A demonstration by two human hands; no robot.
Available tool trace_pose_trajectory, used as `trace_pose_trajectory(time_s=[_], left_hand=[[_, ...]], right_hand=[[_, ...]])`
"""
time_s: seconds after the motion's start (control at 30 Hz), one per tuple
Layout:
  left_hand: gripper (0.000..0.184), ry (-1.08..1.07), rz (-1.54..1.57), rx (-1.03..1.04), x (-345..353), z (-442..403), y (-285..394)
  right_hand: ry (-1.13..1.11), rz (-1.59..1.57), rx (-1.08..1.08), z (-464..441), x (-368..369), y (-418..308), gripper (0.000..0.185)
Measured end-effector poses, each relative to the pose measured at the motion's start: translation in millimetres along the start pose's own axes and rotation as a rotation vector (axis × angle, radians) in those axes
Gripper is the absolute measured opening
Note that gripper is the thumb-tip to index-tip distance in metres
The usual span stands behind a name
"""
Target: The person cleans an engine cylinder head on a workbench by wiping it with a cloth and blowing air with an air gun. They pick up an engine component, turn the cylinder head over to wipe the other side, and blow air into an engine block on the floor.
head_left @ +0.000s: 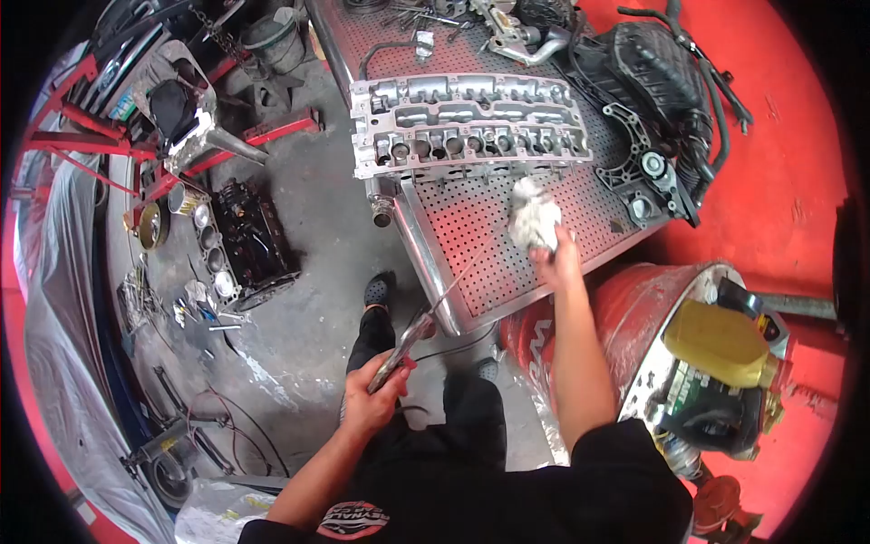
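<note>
My left hand (376, 394) is closed around a long, slim metallic tool (405, 346) whose thin rod points up and to the right, over the corner of the perforated metal table (471, 295). I cannot make out its exact kind. In my right hand (560, 261) is a crumpled white rag (535, 218), held above the table's right half. Just beyond the rag lies an aluminium cylinder head (471, 113), stretching across the table with its rows of round bores facing up. Neither hand touches it.
An engine block (245, 240) sits on the floor to the left, near a red stand (91, 140). Black hoses and a bracket with a pulley (654, 165) lie at the table's right. A red drum (616, 317) carries a yellow bottle (716, 343) close to my right arm.
</note>
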State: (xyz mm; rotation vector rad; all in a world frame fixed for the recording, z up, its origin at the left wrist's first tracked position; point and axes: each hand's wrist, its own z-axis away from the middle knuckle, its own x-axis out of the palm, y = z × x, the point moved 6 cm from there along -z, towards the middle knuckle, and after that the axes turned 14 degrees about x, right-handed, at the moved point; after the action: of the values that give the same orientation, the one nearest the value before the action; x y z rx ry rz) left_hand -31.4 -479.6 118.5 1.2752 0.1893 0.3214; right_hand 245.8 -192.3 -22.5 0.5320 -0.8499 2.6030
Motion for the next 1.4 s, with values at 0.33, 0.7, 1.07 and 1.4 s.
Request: trace_pose_trajectory(time_s=[0.33, 0.7, 1.07, 1.4], left_hand=[[0.027, -0.41, -0.385, 0.15, 80.4, 25.9, 30.9], [0.022, -0.309, -0.667, 0.29, 70.4, -16.0, 69.2], [0.023, -0.282, -0.639, 0.157, 26.9, -71.6, 56.9], [0.037, -0.364, -0.844, 0.672, 168.7, -127.8, 14.4]], right_hand=[[0.169, -0.363, 0.06, 111.0, -1.6, 56.9, 0.018], [0.716, 0.343, -0.448, -21.0, -38.9, -27.0, 0.029], [0.875, 1.174, -0.447, -71.8, 36.5, -68.6, 0.035], [0.447, 0.373, -0.472, -34.4, -37.1, -155.1, 0.043]])
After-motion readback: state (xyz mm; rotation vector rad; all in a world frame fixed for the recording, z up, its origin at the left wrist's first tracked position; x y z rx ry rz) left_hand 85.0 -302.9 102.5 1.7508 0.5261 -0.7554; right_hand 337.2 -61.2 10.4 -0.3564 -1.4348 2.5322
